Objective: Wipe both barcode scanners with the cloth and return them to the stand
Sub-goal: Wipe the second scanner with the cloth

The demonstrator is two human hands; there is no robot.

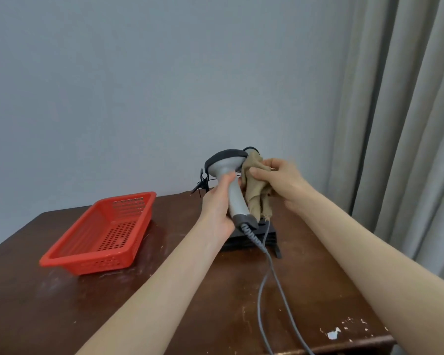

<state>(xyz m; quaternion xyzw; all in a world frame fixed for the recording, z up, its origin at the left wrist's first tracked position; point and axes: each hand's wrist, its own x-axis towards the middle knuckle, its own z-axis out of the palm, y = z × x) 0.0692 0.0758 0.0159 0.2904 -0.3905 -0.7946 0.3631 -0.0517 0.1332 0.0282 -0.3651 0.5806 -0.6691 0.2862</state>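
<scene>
- Red basket (pixel 98 237) at the left of the wooden table (pixel 164 290), well apart from the work.
- Left hand (pixel 217 208) wrapped round the handle of the grey scanner (pixel 228 175), held up above the black stand (pixel 251 239).
- Right hand (pixel 280 180) bunching the tan cloth (pixel 256 193) against the scanner head (second scanner mostly hidden behind).
- Grey cable (pixel 267 283) trailing off the table front: likely to snag and tug the stand over during the return.
</scene>
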